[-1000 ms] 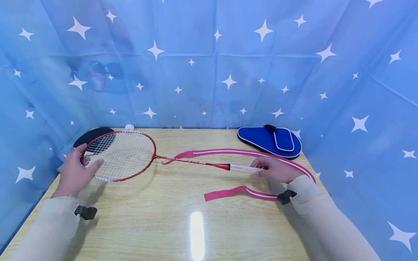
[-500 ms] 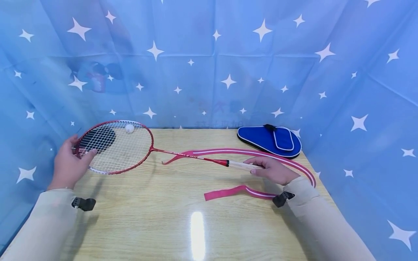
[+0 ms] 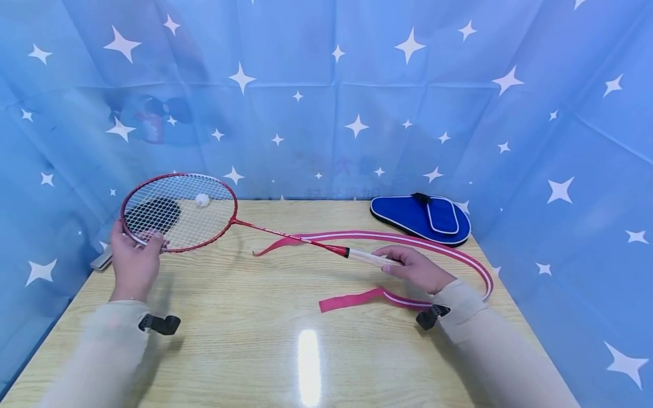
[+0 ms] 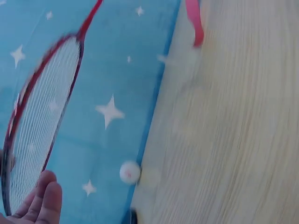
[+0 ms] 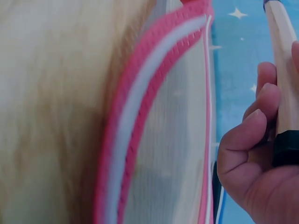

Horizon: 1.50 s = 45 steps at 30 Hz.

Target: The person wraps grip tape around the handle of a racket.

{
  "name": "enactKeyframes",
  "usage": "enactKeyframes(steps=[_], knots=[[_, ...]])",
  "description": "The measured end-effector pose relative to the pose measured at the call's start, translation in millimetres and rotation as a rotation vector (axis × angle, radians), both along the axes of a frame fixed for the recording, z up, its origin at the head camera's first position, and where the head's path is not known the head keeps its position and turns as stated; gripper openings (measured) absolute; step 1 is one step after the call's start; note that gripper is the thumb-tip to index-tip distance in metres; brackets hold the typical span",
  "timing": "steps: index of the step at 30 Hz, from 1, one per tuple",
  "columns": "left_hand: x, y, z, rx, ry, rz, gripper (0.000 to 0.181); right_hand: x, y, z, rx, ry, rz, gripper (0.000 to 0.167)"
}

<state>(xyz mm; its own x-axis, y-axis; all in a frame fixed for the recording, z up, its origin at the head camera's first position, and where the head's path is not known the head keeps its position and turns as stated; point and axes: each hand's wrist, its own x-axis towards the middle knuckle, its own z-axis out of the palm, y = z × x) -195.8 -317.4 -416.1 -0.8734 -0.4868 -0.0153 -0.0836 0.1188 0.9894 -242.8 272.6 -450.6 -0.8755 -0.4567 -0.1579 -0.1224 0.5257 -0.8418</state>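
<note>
A red badminton racket is held above the table, its strung head to the left and its pale handle to the right. My left hand holds the near left rim of the head, thumb over the strings and fingers at the outer side. In the left wrist view the fingertips show beside the frame, the thumb mostly hidden. My right hand grips the handle near its dark end cap. A pink band with a white stripe curves on the table beneath the handle.
Through the strings I see a round black object and a small white ball at the table's back left. A blue padded case lies at the back right. A starry blue curtain encloses the wooden table.
The racket head has risen and tilted, the handle dropping slightly leftward. My left hand moved left, then back right along the rim toward its near side; my right hand still grips the handle.
</note>
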Motion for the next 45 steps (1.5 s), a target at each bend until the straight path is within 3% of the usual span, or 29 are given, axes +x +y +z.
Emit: enactKeyframes(steps=[5, 11, 16, 21, 26, 33, 41, 45], knots=[[-0.4, 24.3, 1.2, 0.199, 0.088, 0.059, 0.098, 1.8, -4.8, -2.9, -0.018, -0.035, -0.032, 0.033], [-0.5, 42.1, 2.6, 0.322, 0.162, 0.085, 0.098, 5.1, -10.0, -4.1, -0.024, -0.050, -0.014, 0.032], [-4.2, 43.0, 3.9, 0.419, 0.226, 0.073, 0.096, 8.6, -12.7, -0.8, 0.030, -0.049, 0.006, 0.031], [-10.5, 36.9, 6.3, 0.421, 0.269, 0.057, 0.092, 8.5, -20.0, 2.6, 0.053, -0.071, 0.067, 0.036], [-15.7, 32.8, 8.4, 0.489, 0.334, 0.071, 0.091, 9.9, -30.8, 3.2, 0.040, -0.076, 0.109, 0.045], [-18.4, 35.2, 5.8, 0.555, 0.347, 0.097, 0.090, 14.8, -41.7, 2.5, 0.034, -0.060, 0.122, 0.045], [-14.8, 57.6, -3.3, 0.539, 0.295, 0.137, 0.099, 15.8, -44.6, -0.4, 0.013, -0.045, 0.088, 0.042], [-12.9, 80.3, -7.4, 0.465, 0.240, 0.102, 0.103, 16.6, -47.6, -2.2, -0.006, -0.068, 0.069, 0.043]])
